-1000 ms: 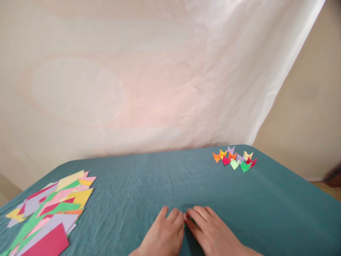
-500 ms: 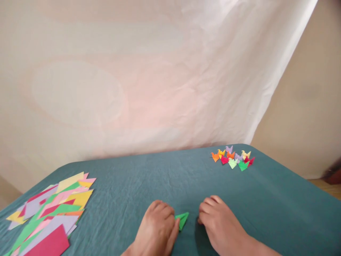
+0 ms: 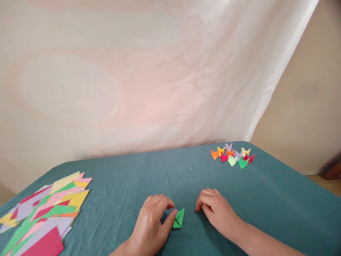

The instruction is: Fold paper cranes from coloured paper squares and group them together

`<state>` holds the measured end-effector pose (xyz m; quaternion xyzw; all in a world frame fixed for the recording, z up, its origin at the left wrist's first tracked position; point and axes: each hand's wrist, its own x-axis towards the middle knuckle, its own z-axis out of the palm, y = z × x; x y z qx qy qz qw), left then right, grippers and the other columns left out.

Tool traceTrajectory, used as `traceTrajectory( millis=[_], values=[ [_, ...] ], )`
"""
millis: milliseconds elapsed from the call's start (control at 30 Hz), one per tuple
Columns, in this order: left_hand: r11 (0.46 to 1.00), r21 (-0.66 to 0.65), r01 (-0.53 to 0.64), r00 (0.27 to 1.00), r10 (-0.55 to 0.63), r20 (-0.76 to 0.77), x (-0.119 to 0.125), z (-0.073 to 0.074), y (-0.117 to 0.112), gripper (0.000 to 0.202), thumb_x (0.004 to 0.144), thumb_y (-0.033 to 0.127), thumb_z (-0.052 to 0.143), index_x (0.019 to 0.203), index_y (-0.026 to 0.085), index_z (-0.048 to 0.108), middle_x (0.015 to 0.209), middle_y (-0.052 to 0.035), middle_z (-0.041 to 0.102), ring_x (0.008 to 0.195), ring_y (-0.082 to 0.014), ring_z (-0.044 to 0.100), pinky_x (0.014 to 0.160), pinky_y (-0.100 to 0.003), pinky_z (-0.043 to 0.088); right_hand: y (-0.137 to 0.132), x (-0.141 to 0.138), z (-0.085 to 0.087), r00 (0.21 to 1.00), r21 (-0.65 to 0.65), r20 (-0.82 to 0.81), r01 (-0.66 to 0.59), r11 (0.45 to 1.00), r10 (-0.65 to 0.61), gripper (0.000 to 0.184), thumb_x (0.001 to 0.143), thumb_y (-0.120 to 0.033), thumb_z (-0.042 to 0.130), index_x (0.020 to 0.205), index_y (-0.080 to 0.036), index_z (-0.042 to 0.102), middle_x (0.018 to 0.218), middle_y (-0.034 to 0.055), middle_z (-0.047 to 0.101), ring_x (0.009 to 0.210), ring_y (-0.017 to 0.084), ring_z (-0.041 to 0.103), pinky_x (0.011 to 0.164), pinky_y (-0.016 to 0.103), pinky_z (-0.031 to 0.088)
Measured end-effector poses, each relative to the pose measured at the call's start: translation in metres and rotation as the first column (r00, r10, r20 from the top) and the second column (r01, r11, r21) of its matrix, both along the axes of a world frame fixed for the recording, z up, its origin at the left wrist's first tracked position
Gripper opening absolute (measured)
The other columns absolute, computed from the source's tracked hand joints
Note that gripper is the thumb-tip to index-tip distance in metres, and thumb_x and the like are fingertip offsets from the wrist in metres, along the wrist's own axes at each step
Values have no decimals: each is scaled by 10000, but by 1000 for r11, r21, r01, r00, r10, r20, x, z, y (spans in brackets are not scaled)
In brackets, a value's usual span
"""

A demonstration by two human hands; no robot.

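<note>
A small folded green paper piece (image 3: 178, 219) lies on the teal tablecloth (image 3: 128, 185) near the front edge. My left hand (image 3: 153, 225) rests beside it with fingers curled, the thumb tip touching the paper's left edge. A short way to the right of the paper, my right hand (image 3: 216, 212) rests on the cloth with its fingers curled under, not touching the paper and holding nothing that I can see.
A fanned pile of coloured paper sheets (image 3: 42, 213) lies at the front left. Several small folded paper figures (image 3: 232, 155) in mixed colours sit clustered at the far right of the table. A pale cloth backdrop (image 3: 149, 71) hangs behind the table.
My hands were together over the green paper; they have drawn apart, uncovering it. The right hand moved off to the right while the left thumb stays at the paper.
</note>
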<state>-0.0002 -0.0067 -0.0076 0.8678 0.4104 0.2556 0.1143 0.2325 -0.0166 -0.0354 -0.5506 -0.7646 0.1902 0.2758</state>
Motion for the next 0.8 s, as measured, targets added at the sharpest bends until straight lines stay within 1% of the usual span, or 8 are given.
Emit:
traceTrajectory(
  millis=[167, 267, 333, 467, 600, 667, 733, 800],
  values=[
    [994, -10, 106, 967, -105, -233, 6, 2, -9, 251, 768, 399, 665, 896, 201, 577, 876, -44, 614, 822, -236, 542, 737, -364, 419, 1, 2, -4, 1000, 23, -16, -16, 1000, 17, 322, 786, -15, 417, 698, -225, 645, 744, -24, 634, 791, 155, 564, 773, 293, 349],
    [988, 39, 150, 922, -126, -365, 9, -4, -13, 133, 873, 300, 519, 835, 192, 585, 826, -52, 610, 776, -227, 546, 715, -370, 421, 1, 2, -4, 1000, 32, -22, -21, 999, 22, 320, 786, -13, 416, 695, -224, 638, 747, -26, 634, 788, 154, 560, 772, 293, 347],
    [988, 65, 142, 923, -109, -369, 10, -8, -14, 178, 903, 219, 431, 832, 187, 590, 814, -57, 607, 760, -215, 551, 705, -354, 427, 0, 1, -2, 999, 31, -24, -23, 999, 24, 319, 776, -8, 414, 689, -222, 635, 743, -24, 632, 780, 154, 559, 765, 293, 349],
    [997, 35, 65, 974, -56, -220, 6, -13, -8, 268, 927, 180, 358, 809, 183, 599, 783, -50, 602, 748, -184, 567, 706, -294, 434, -2, 0, -1, 999, 35, -30, -19, 999, 20, 325, 760, -5, 402, 683, -219, 634, 747, -18, 634, 783, 161, 562, 772, 302, 355],
    [998, -58, -37, 999, 39, 19, -3, -14, 8, 299, 941, 257, 342, 794, 183, 592, 769, -38, 620, 721, -166, 584, 693, -260, 430, -3, 0, -6, 997, 54, -75, -17, 998, 21, 313, 763, -29, 403, 704, -219, 644, 760, -6, 639, 800, 174, 570, 788, 313, 376],
    [959, -245, -141, 964, 189, 188, -5, -15, 20, 316, 931, 321, 360, 732, 187, 565, 635, -2, 599, 603, -146, 575, 594, -230, 414, -3, -3, -6, 988, 50, -155, -16, 999, 23, 278, 788, -71, 413, 751, -215, 648, 778, 10, 642, 800, 179, 580, 766, 302, 403],
    [874, -464, -148, 881, 330, 340, -4, -14, 30, 323, 908, 374, 380, 704, 184, 543, 500, 24, 555, 466, -139, 542, 485, -216, 381, -2, -11, -2, 961, 22, -275, -2, 1000, 8, 208, 853, -188, 441, 892, -210, 644, 864, 32, 652, 790, 179, 587, 724, 289, 433],
    [877, -464, -122, 857, 329, 396, 1, -13, 39, 314, 902, 391, 377, 734, 184, 542, 524, 23, 580, 485, -137, 562, 512, -213, 407, 4, -22, 3, 923, -53, -385, -9, 999, -12, 239, 848, -313, 522, 1046, -209, 609, 952, 48, 657, 780, 181, 596, 690, 278, 453]
  ],
)
